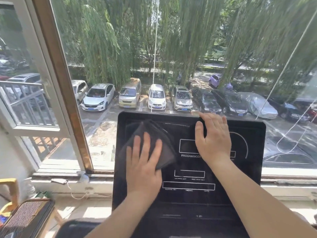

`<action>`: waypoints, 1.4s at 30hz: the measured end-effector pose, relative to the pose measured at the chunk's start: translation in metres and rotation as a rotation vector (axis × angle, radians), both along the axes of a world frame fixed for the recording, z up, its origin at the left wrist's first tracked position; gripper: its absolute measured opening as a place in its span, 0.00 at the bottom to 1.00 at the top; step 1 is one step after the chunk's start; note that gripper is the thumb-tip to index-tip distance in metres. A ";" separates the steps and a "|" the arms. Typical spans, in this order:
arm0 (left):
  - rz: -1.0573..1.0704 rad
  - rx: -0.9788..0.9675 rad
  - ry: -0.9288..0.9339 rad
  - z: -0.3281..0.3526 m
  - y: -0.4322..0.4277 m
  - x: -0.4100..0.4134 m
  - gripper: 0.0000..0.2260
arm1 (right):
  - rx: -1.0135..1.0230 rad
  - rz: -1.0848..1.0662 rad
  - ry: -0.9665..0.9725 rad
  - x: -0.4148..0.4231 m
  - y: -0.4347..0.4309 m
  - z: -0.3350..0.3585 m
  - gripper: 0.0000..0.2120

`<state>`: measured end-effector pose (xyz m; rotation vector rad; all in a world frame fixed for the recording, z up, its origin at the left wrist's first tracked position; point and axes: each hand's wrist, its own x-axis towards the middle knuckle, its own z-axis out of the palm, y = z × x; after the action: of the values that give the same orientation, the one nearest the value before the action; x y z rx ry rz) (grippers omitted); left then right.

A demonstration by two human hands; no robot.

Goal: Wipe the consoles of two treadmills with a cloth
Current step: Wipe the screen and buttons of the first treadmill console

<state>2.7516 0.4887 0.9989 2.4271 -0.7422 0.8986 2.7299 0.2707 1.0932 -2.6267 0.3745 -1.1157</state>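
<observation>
A black treadmill console (247, 169) with white display outlines fills the lower middle of the head view, tilted up toward a window. A dark grey folded cloth (154, 134) lies flat on the console's upper left part. My left hand (144, 162) presses on the cloth with fingers spread over its lower half. My right hand (214, 138) rests flat on the console's upper middle, fingertips reaching the top rim, holding nothing. Only one console is in view.
A large window (154, 48) stands right behind the console, with an opened sash (34, 100) at left. The sill (72, 179) carries a small bottle and a cable. A wooden stool (27, 219) sits at the lower left.
</observation>
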 end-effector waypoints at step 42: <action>-0.273 0.329 -0.091 0.024 -0.268 -0.085 0.33 | 0.693 0.374 0.207 -0.067 -0.188 0.051 0.30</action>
<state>2.6669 0.2209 1.0232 2.4840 -1.3100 0.8347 2.6634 0.0822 1.1440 -2.0680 0.2354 -0.4739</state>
